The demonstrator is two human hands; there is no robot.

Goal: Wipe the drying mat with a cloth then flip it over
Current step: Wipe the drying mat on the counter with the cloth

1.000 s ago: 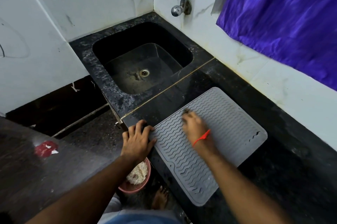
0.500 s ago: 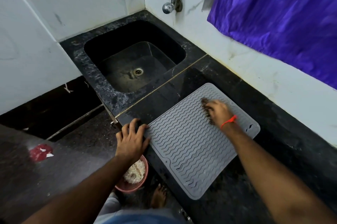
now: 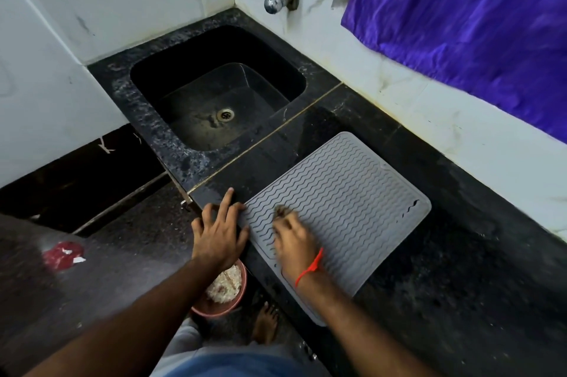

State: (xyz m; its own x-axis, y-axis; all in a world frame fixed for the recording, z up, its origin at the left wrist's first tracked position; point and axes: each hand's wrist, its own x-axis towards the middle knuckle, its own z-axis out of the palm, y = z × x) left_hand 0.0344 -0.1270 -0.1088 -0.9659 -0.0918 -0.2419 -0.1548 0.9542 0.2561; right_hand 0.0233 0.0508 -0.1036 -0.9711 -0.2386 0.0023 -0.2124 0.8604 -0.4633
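Hands, two, bare, both low at the tabletop's [image 3: 429,269] near edge. Left hand [image 3: 219,237]: fingers spread flat, grasping nothing, pressing on the tabletop with fingertips touching the drying mat's [image 3: 346,208] near-left edge, pinning it. Right hand [image 3: 294,238]: palm down on the mat, fingers curled over a small dark cloth [image 3: 280,210] that showed only at the fingertips; red thread at the wrist.

Drying mat: grey, wavy-ribbed, rounded corners, lying flat, ribbed face up. Long axis ran from 7 o'clock to 1 o'clock; its unwiped bulk lay toward 1 to 2 o'clock from the right hand. Right hand nearer the open surface; left hand nearer the edge that a flip would likely lift. Flip not yet done.

Sink [image 3: 153,119]: black, at 11 o'clock, well apart from the mat.
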